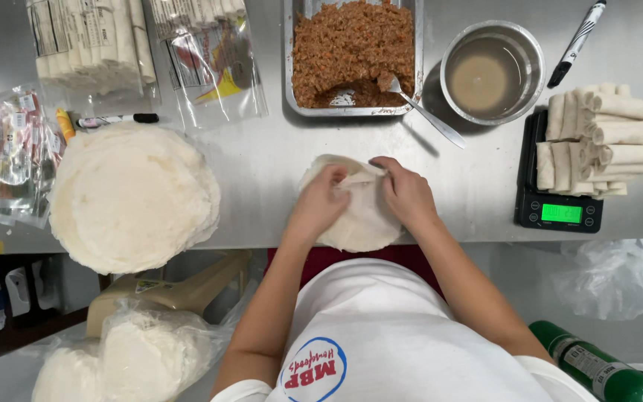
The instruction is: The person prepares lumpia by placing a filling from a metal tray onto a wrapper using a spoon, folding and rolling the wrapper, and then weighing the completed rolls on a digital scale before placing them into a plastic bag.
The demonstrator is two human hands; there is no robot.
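Observation:
A round white wrapper (359, 223) lies on the steel table's front edge (485, 223). My left hand (320, 202) and my right hand (405, 192) both grip its far edge, which is folded toward me over the middle. What lies under the fold is hidden. Straight beyond the hands stands a metal tray (289, 59) of brown minced filling with a spoon (422, 112) in it.
A tall stack of round wrappers (132, 195) sits at the left. A steel bowl of cloudy liquid (491, 73) and a black marker (576, 43) are at the back right. Finished rolls (604, 138) are piled on a digital scale (556, 212). Packaged wrappers (91, 41) lie at the back left.

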